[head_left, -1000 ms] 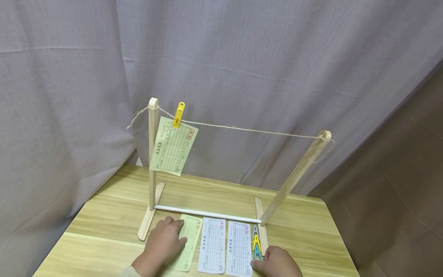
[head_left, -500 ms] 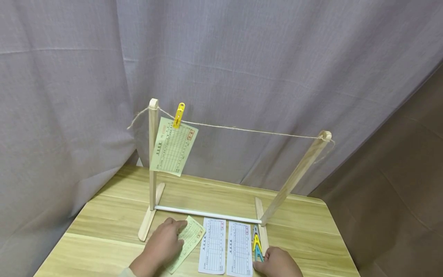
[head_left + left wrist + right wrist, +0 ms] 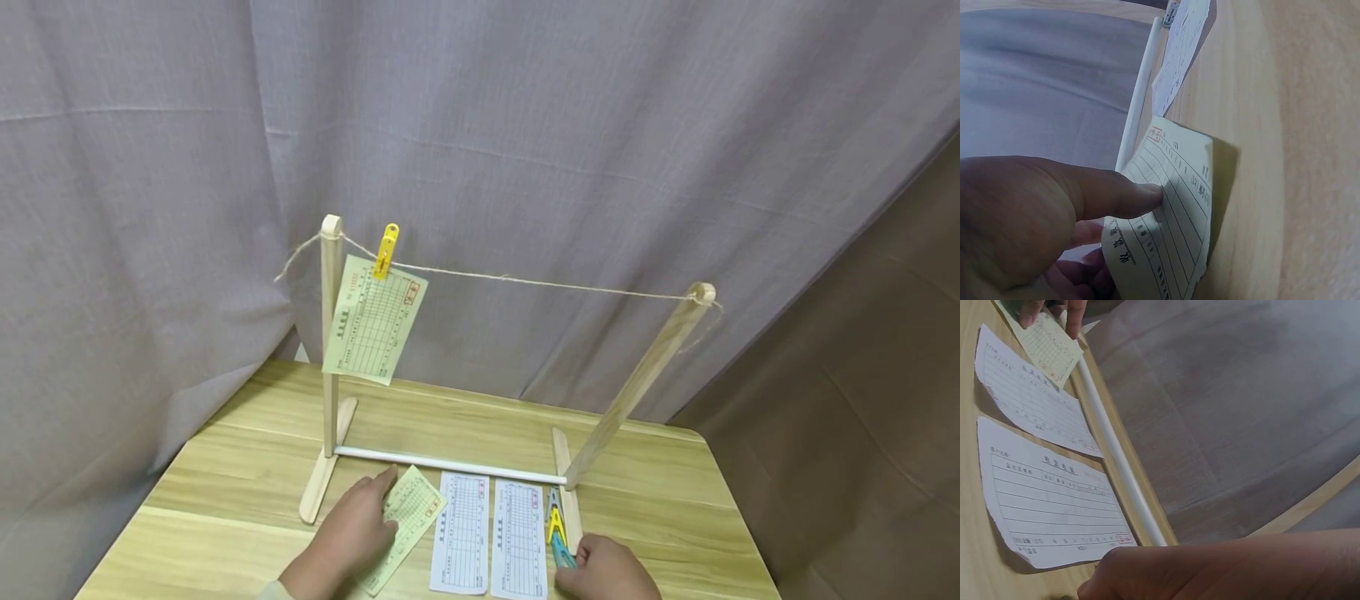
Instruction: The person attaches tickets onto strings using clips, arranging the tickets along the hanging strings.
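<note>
grey curtain behind wooden table

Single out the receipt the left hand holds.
The lower green receipt, pinched in the left hand, left of the two white receipts; the other green receipt hangs clipped to the twine.

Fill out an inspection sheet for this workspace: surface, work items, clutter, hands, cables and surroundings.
Surface: wood-grain table, bearing a wooden stand with a string across its top.
Work items: one green slip hangs from the string by a yellow clip; a loose green slip and two white slips are below; grey, yellow and blue clips lie beside the stand's right foot.
Clutter: nothing seen.
Left hand: pinches the loose green slip.
Right hand: pinches the blue clip's near end.
Cables: nothing seen.
Surroundings: grey curtain behind and at the sides.
</note>
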Available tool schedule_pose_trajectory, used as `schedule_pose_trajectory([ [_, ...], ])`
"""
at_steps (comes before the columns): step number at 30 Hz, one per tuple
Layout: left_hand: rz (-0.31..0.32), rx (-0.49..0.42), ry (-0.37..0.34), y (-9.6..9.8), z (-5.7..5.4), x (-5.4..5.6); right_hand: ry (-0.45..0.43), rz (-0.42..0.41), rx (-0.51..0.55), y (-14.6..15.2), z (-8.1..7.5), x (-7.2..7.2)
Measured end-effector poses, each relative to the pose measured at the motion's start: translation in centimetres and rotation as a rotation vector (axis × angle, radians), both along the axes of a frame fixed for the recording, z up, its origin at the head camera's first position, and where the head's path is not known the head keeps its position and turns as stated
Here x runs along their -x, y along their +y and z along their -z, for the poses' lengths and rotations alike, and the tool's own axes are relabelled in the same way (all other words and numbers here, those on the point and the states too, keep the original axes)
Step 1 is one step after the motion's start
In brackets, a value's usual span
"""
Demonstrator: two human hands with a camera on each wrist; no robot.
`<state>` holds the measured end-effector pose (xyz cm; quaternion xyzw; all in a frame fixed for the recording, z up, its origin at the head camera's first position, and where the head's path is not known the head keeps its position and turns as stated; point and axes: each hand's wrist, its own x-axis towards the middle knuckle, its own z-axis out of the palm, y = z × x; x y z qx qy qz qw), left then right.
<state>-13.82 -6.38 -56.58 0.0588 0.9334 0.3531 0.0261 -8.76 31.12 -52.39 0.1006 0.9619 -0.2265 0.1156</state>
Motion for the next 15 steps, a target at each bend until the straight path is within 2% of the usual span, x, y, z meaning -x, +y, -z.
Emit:
schedule_pose_trajectory([
  [10,-0.009,-0.026,-0.019,0.0,0.1,0.0,0.04,-0.002,0.01,0.6,-1.3,0.0],
  [15,0.003,-0.028,-0.039,-0.2,0.0,0.0,0.039,0.029,0.048,1.0,-1.6,0.2],
])
